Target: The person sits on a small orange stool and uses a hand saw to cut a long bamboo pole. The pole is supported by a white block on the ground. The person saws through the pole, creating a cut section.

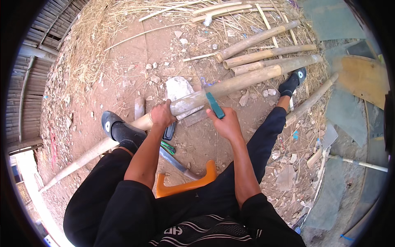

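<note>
A long bamboo pole (242,81) runs slantwise across the ground in front of me, from the lower left to the upper right. My left hand (162,114) is closed around it near the middle. In my right hand (227,122), just right of that grip, is a teal-handled tool (215,105); its upper end lies against the pole, and its working part is not clear. Beneath the pole sits a whitish rock (179,87). Between my legs lie a long metal blade (175,161), a green-handled tool (168,147) and a dark object (169,131).
Several cut bamboo pieces (257,40) lie at the upper right, with thin split strips (218,9) beyond. An orange plastic seat edge (187,186) shows below me. Grey sheets (345,111) cover the right side. A woven bamboo wall (31,90) stands at left. Stones and straw are scattered about.
</note>
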`<state>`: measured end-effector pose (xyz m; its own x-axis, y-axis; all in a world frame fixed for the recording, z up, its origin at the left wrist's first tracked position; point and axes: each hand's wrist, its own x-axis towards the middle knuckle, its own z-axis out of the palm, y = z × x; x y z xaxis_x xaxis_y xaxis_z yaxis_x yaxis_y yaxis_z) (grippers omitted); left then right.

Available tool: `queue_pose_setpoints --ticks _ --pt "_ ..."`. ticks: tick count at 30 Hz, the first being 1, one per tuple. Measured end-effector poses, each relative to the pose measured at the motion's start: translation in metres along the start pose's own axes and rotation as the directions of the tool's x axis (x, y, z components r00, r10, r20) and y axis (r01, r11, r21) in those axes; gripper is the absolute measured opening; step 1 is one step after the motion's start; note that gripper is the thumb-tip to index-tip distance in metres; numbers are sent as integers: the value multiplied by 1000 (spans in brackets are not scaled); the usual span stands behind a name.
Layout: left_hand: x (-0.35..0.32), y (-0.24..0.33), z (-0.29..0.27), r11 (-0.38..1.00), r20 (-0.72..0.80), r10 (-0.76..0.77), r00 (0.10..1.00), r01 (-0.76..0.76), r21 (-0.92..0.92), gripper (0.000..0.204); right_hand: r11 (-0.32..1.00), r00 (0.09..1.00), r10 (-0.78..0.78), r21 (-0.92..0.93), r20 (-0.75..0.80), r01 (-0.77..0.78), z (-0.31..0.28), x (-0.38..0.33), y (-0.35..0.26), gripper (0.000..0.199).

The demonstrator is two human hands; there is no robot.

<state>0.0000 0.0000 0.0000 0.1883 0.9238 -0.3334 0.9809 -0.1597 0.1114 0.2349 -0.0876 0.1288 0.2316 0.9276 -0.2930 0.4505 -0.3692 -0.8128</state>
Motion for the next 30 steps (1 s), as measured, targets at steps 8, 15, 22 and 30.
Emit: queue_pose_setpoints --ticks 8,15,22,30 --pt "18 53 1 997 -102 78 992 -79 -9 47 998 997 38 54 72 -42 -65 31 40 36" --pt "21 91 28 997 -125 82 989 -82 5 49 908 958 117 363 263 -211 -121 46 83 39" --pt "19 96 25 997 -97 44 994 -38 63 54 942 947 -321 106 18 318 -89 -50 -9 29" --pt "-109 141 -11 994 -257 69 964 -44 102 54 889 905 -341 226 -253 398 -294 -273 1 27"
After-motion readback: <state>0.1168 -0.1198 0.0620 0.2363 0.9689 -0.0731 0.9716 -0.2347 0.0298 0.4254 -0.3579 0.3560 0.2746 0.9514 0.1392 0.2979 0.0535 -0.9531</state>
